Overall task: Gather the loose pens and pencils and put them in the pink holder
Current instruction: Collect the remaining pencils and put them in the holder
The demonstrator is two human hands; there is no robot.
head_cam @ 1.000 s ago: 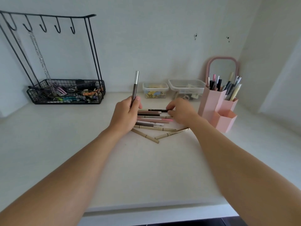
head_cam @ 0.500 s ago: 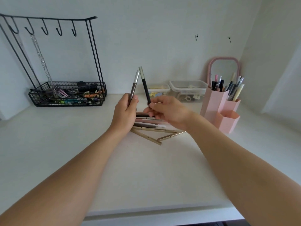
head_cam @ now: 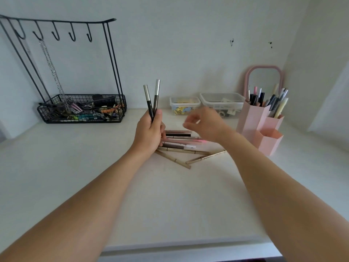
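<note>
My left hand (head_cam: pixel 149 133) grips two pens upright above the desk: a black pen (head_cam: pixel 148 102) with a silver cap and a brown pen (head_cam: pixel 156 97) with a silver cap. My right hand (head_cam: pixel 205 124) hovers beside it, blurred, fingers loosely curled and holding nothing. Under both hands lies a pile of loose pens and pencils (head_cam: pixel 181 142), with gold pencils (head_cam: pixel 174 159) fanned at the front. The pink holder (head_cam: pixel 253 120) stands at the right, with several pens in its tall compartments.
A black wire basket with hooks (head_cam: pixel 81 108) stands at the back left, full of clips. Two clear plastic boxes (head_cam: pixel 207 104) sit against the wall. A pink-framed mirror (head_cam: pixel 264 78) leans behind the holder. The desk's front edge (head_cam: pixel 179 244) runs below my forearms.
My right hand passed the black pen into my left hand, which now holds two pens. The right hand has let go and moved right, away from the left.
</note>
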